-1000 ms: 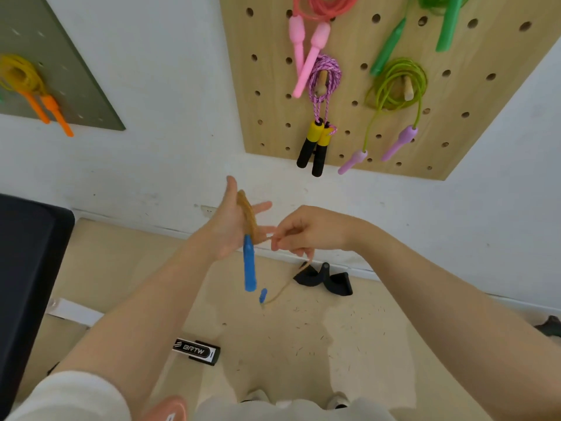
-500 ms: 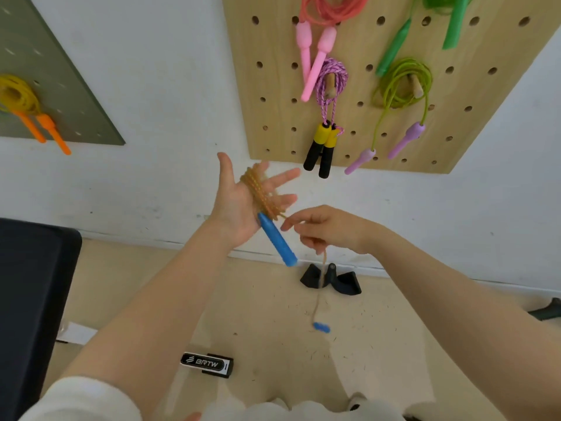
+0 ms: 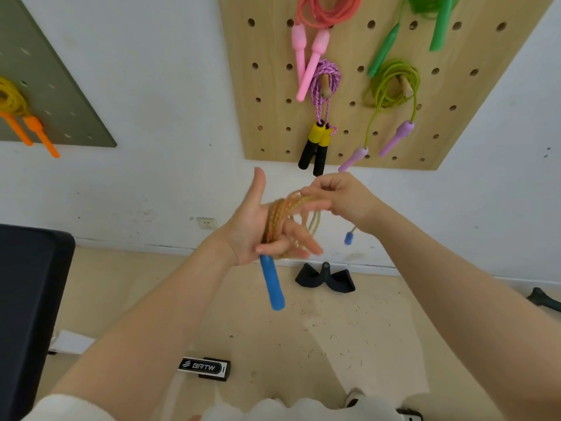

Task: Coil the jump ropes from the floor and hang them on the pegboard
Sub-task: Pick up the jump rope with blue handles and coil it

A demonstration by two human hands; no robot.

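Head view: orange jump rope (image 3: 277, 221) was coiled round the left hand (image 3: 258, 226), below the wooden pegboard (image 3: 349, 86).
Left hand's grip was splayed apart, thumb up, coil looped across the palm, one blue handle (image 3: 272, 284) hanging under it. Right hand (image 3: 340, 197) had its grip pinched together on a rope strand just right of the coil; second blue handle (image 3: 349, 238) dangled beneath that wrist. Four ropes hung on the pegboard above both hands.
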